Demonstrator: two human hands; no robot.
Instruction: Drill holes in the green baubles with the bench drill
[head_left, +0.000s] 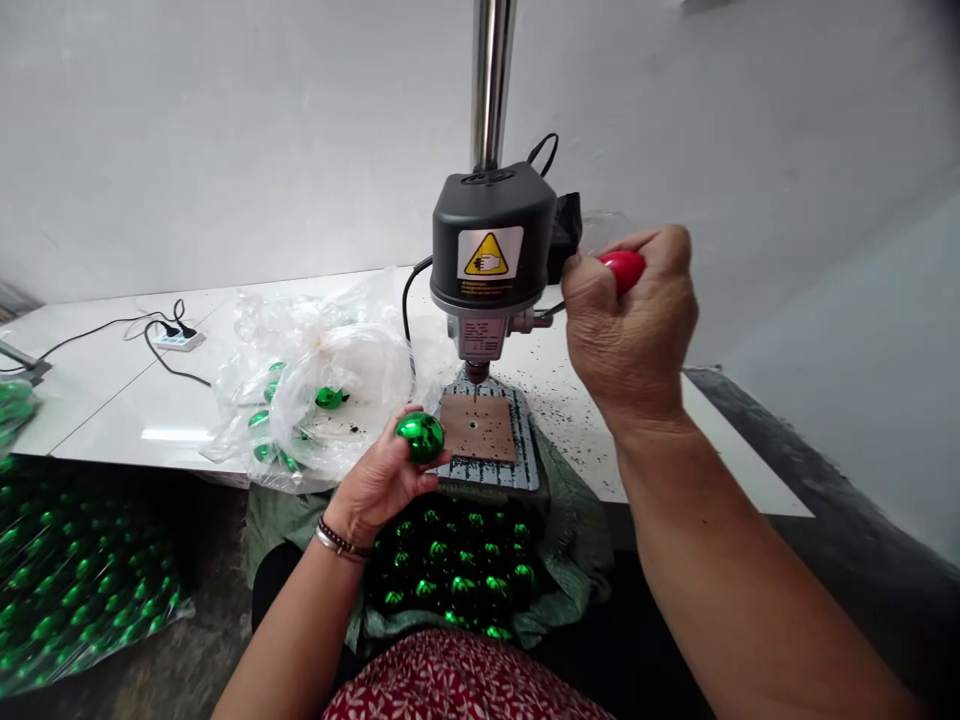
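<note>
A shiny green ball (pixel 419 438) rests in my left hand (pixel 384 478), its fingers curled round it just left of the drill's base. My right hand (pixel 634 315) is closed around the red handle (pixel 624 270) on the right side of a dark grey drill press (pixel 491 235). Below the drill's thin bit lies a brown square board (pixel 491 445) with a small hole in its middle, on the grey slotted base (pixel 529 455). The ball is beside the board, apart from the bit.
Clear plastic bag (pixel 322 370) with green balls stands left on the white table (pixel 112 400). Many green balls lie in a green sack (pixel 581 570) below the base. Another full bag (pixel 82 580) is at lower left. Dark shavings and a power strip (pixel 178 340) are on the table.
</note>
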